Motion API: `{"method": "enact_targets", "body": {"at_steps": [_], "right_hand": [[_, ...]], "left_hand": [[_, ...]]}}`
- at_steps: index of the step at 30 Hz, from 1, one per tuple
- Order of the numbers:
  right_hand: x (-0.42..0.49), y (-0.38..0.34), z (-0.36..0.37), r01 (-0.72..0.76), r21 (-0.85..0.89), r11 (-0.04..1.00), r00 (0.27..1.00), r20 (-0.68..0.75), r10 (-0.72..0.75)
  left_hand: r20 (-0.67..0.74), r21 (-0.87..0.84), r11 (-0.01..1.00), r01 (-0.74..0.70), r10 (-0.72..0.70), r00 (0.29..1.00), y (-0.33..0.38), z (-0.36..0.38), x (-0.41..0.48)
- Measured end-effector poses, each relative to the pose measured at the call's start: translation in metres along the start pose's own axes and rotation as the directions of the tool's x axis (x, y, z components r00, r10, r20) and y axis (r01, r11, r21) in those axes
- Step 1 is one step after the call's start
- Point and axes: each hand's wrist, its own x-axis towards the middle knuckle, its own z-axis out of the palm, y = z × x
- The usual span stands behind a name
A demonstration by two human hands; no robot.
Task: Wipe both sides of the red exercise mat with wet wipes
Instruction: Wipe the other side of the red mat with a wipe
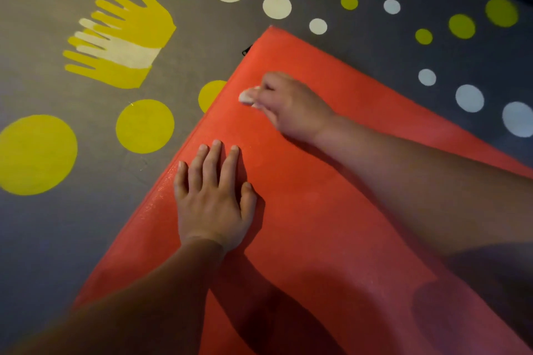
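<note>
Hold mat (331,210) flat under open left hand (212,204); sweep wipe (246,96), pinched in right hand (291,106), edge to edge, strokes overlapping.

The exercise mat (317,210) lies flat on the floor (202,37), one corner pointing away; the left grip (212,204) rests flat on the mat beside its left edge; the right grip (291,106) lies farther ahead and to the right, pinching a wipe (246,96) near that same edge; hand-shaped markings (124,37) lie on the floor, left of the mat.
</note>
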Motion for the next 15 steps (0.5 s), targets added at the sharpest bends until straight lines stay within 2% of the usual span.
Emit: {"method": "enact_targets", "body": {"at_steps": [2, 4, 5, 6, 7, 9, 11, 12, 13, 15], "right_hand": [[0.014, 0.033, -0.011, -0.260, -0.083, 0.962, 0.957, -0.157, 0.245], [0.023, 0.054, -0.018, -0.553, -0.105, 0.827, 0.822, -0.235, 0.520], [0.027, 0.052, -0.015, -0.609, -0.106, 0.786, 0.782, -0.247, 0.572], [0.030, 0.042, -0.011, -0.587, -0.105, 0.803, 0.799, -0.237, 0.553], [0.031, 0.027, -0.003, -0.506, -0.086, 0.858, 0.852, -0.201, 0.482], [0.027, -0.004, 0.015, -0.207, 0.010, 0.978, 0.975, -0.083, 0.207], [0.023, -0.013, 0.019, 0.019, 0.042, 0.999, 1.000, 0.021, -0.020], [0.027, -0.006, 0.013, 0.030, 0.037, 0.999, 0.999, 0.031, -0.031], [0.033, 0.007, 0.007, -0.035, 0.014, 0.999, 0.999, -0.013, 0.035], [0.048, 0.034, -0.002, -0.288, -0.058, 0.956, 0.951, -0.134, 0.278]], "left_hand": [[0.016, 0.009, 1.000, 0.003, -0.003, 1.000, 0.000, -0.001, 0.001], [0.019, 0.007, 1.000, 0.000, 0.000, 1.000, 0.000, -0.001, 0.002], [0.019, 0.002, 1.000, -0.001, 0.001, 1.000, 0.000, -0.001, 0.002], [0.020, -0.004, 1.000, -0.001, 0.001, 1.000, 0.000, -0.001, 0.002], [0.021, -0.008, 1.000, 0.001, -0.001, 1.000, 0.000, -0.001, 0.002], [0.018, -0.008, 1.000, 0.005, -0.005, 1.000, 0.000, -0.002, 0.001], [0.017, -0.006, 1.000, 0.003, -0.003, 1.000, -0.001, -0.002, 0.002], [0.019, -0.004, 1.000, 0.001, -0.001, 1.000, -0.001, -0.001, 0.002], [0.023, 0.000, 1.000, -0.003, 0.003, 1.000, -0.001, -0.001, 0.002], [0.027, 0.002, 1.000, -0.008, 0.008, 1.000, -0.002, 0.000, 0.002]]}}
